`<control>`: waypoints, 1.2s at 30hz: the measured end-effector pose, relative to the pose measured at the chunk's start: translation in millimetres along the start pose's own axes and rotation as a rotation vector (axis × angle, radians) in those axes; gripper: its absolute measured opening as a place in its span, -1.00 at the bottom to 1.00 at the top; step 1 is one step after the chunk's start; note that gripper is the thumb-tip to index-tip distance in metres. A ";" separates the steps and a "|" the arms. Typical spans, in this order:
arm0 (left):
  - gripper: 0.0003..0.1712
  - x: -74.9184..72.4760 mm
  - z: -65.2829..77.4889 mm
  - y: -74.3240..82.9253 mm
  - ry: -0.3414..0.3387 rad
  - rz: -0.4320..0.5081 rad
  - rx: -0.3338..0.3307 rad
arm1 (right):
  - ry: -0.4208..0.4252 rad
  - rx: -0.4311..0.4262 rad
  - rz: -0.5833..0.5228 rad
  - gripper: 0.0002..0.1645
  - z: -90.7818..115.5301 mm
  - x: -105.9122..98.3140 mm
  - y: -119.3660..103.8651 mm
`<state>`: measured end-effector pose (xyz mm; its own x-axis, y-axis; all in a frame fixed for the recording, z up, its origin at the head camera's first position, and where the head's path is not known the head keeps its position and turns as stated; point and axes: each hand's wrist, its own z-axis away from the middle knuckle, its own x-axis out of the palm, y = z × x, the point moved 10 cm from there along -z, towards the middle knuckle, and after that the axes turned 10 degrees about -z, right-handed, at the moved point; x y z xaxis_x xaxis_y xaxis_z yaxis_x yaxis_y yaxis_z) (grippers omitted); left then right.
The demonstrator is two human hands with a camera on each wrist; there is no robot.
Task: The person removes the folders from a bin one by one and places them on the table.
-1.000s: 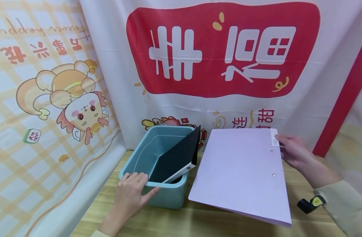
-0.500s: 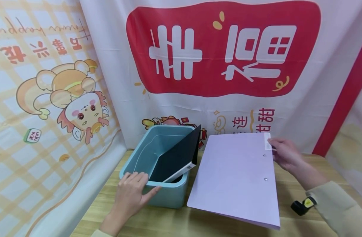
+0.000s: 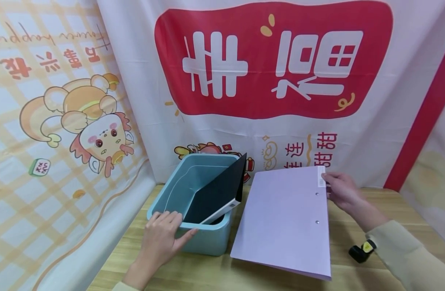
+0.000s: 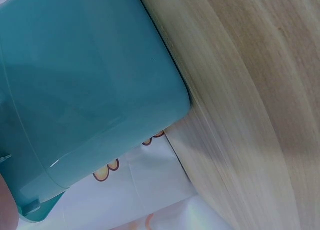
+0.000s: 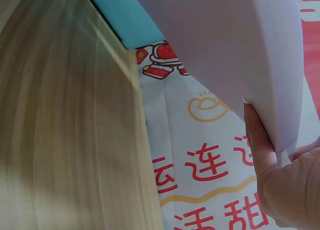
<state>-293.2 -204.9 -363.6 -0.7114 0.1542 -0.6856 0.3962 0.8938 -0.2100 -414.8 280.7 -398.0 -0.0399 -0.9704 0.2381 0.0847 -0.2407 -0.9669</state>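
Observation:
A light purple file folder [image 3: 280, 222] hangs tilted above the table. My right hand [image 3: 340, 192] pinches it at its far right corner, beside a white label. In the right wrist view the thumb lies along one face of the folder [image 5: 220, 44]. A teal plastic bin [image 3: 208, 240] stands to the left, and my left hand [image 3: 160, 234] grips its near rim, fingers hooked over the edge. Inside the bin leans a black binder [image 3: 219, 190] with a white edge, its upper corner poking above the rim. The left wrist view mostly shows the bin's outer wall [image 4: 95, 89].
The wooden table [image 3: 128, 246] carries the bin. White cloth with red and yellow prints [image 3: 273, 133] hangs close behind it, and a checked printed cloth [image 3: 62, 161] rises on the left. A black strap with a yellow piece [image 3: 361, 251] dangles at the right sleeve.
My right hand has moved left and slightly down, bringing the purple folder closer to the bin. The left hand, bin and black binder stay where they were.

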 end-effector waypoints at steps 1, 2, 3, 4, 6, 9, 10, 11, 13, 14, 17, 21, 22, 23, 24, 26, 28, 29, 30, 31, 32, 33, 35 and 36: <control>-0.42 0.4 0.3 -0.2 -0.002 -0.001 0.000 | -0.001 -0.001 0.000 -0.40 -1.1 0.5 1.5; -0.41 0.6 0.6 -0.1 -0.002 -0.003 0.000 | 0.001 -0.002 -0.002 -0.41 -2.5 0.5 3.1; -0.41 0.8 0.8 -0.1 -0.003 -0.005 0.000 | 0.000 -0.004 -0.002 -0.42 -3.6 0.9 4.4; -0.41 0.9 1.0 0.0 -0.004 -0.007 0.000 | -0.003 -0.006 -0.004 -0.42 -4.8 1.3 5.6; -0.41 0.9 1.2 0.2 -0.005 -0.010 0.000 | -0.007 -0.009 -0.006 -0.43 -6.9 2.5 7.7; -0.41 0.7 1.4 0.6 -0.006 -0.009 0.000 | -0.017 -0.005 0.001 -0.41 -9.1 5.7 10.3; -0.41 0.5 1.3 0.7 -0.006 -0.008 0.000 | -0.021 -0.002 0.006 -0.42 -10.0 6.8 11.1; -0.41 0.2 1.2 0.7 -0.005 -0.007 0.000 | -0.023 0.002 0.014 -0.43 -10.5 7.7 11.9; -0.41 -0.1 1.0 0.7 -0.005 -0.003 0.001 | -0.028 0.010 0.021 -0.48 -11.8 9.6 13.8; -0.41 0.1 0.8 0.5 -0.008 -0.002 0.000 | -0.030 0.013 0.018 -0.52 -12.6 10.4 14.8; -0.41 0.4 0.0 0.0 -0.014 0.001 -0.003 | -0.037 0.016 0.011 -0.57 -14.1 12.7 17.4; -0.41 1.1 -0.6 -0.6 -0.019 0.000 -0.008 | -0.039 0.020 0.014 -0.45 -16.4 15.0 20.7; -0.41 1.0 -0.7 -0.6 -0.018 0.000 -0.008 | -0.037 0.023 0.022 -0.41 -16.6 14.9 21.2; -0.41 0.9 -0.9 -0.5 -0.016 0.000 -0.007 | -0.033 0.028 0.030 -0.37 -17.0 15.1 21.5; -0.41 0.9 -0.8 -0.5 -0.015 0.000 -0.007 | -0.030 0.032 0.036 -0.35 -17.5 15.2 22.0; -0.41 0.8 -0.9 -0.6 -0.015 0.003 -0.007 | -0.026 0.038 0.042 -0.33 -18.5 15.7 22.6; -0.41 0.7 -1.1 -0.6 -0.014 0.004 -0.008 | -0.020 0.045 0.047 -0.33 -18.9 15.7 23.2; -0.41 0.7 -1.1 -0.7 -0.013 0.005 -0.009 | -0.018 0.046 0.047 -0.34 -19.4 16.0 23.5; -0.41 0.8 -1.0 -0.8 -0.013 0.005 -0.009 | -0.017 0.048 0.046 -0.35 -19.7 16.1 23.9; -0.41 0.9 -1.0 -0.8 -0.012 0.004 -0.008 | -0.013 0.049 0.045 -0.35 -20.2 15.8 24.5; -0.41 0.9 -0.9 -0.7 -0.010 0.004 -0.006 | -0.011 0.050 0.046 -0.35 -20.5 15.9 24.8; -0.41 1.0 -0.8 -0.7 -0.009 0.004 -0.005 | -0.008 0.053 0.050 -0.35 -21.1 15.8 25.5; -0.41 1.3 -0.5 -0.8 -0.008 0.002 -0.003 | -0.003 0.056 0.055 -0.33 -22.3 15.4 26.7; -0.41 1.5 -0.4 -0.8 -0.008 0.002 -0.002 | -0.002 0.057 0.058 -0.32 -23.0 15.7 27.0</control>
<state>-294.8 -205.3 -364.1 -0.7058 0.1530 -0.6917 0.3965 0.8945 -0.2067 -436.0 259.4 -422.5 -0.0309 -0.9828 0.1822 0.1437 -0.1847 -0.9722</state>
